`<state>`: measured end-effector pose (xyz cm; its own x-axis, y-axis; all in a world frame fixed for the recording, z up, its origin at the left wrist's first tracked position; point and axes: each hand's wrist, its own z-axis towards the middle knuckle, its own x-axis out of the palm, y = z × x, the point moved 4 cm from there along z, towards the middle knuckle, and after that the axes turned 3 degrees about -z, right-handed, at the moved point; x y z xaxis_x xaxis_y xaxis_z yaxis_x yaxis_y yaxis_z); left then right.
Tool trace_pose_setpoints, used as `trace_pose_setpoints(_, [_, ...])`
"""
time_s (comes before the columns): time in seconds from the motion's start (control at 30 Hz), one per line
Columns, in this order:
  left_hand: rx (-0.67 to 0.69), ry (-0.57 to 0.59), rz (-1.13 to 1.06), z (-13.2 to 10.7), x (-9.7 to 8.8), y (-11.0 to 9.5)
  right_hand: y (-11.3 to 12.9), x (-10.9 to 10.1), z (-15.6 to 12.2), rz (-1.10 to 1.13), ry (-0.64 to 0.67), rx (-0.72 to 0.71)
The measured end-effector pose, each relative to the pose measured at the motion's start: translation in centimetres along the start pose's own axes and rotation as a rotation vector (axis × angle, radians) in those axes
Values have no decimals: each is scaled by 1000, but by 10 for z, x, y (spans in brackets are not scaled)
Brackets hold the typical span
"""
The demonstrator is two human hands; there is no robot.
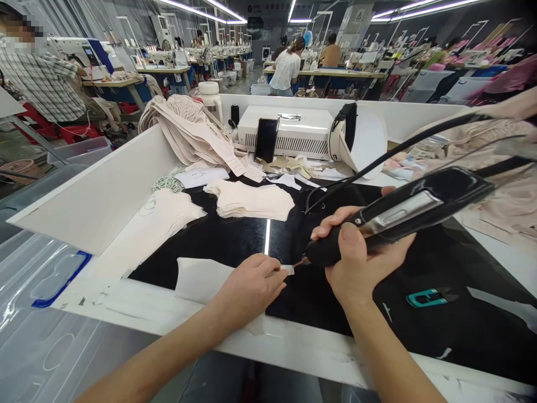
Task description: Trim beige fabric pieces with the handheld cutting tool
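Observation:
My right hand (364, 263) is wrapped round a black corded hand tool (398, 207) with a silver lever along its side, which looks like a hot knife. Its thin metal tip points left and meets, or nearly meets, the end of a pale fabric piece (201, 278). My left hand (251, 282) has its fingers bunched together on that piece near the tip; the fabric under the hand is hidden. Both hands are over the glossy black work surface (302, 308). Beyond them lies a stack of cream fabric pieces (254, 200).
Teal thread snips (427, 298) lie at the right. A white vented box (285, 134) stands at the back with a phone (267, 140) leaning on it. Fabric is heaped at the back left (197, 131). The tool's black cable (394, 148) arcs over the right side.

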<state>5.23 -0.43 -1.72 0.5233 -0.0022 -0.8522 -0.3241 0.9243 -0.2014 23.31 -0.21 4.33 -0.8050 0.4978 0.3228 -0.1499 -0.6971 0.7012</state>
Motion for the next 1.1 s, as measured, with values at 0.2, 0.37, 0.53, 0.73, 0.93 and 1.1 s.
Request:
trace_pose_setpoints(0.2, [-48, 20, -35, -3, -5, 1, -4, 1, -3, -23, 41, 25])
trace_pose_setpoints(0.37, [-123, 7, 15, -11, -15, 1, -2, 1, -3, -17, 45, -12])
trace_pose_setpoints(0.53, [-167, 2, -12, -18, -17, 2, 0, 2, -2, 1, 34, -61])
trace_pose_setpoints(0.73, [-94, 21, 69, -20, -16, 0, 1, 0, -3, -34, 34, -40])
trace_pose_setpoints(0.93, [-68, -7, 35, -20, -20, -1, 0, -1, -5, -39, 15, -14])
trace_pose_setpoints(1.1, [-63, 71, -38, -19, -17, -3, 0, 0, -5, -46, 26, -28])
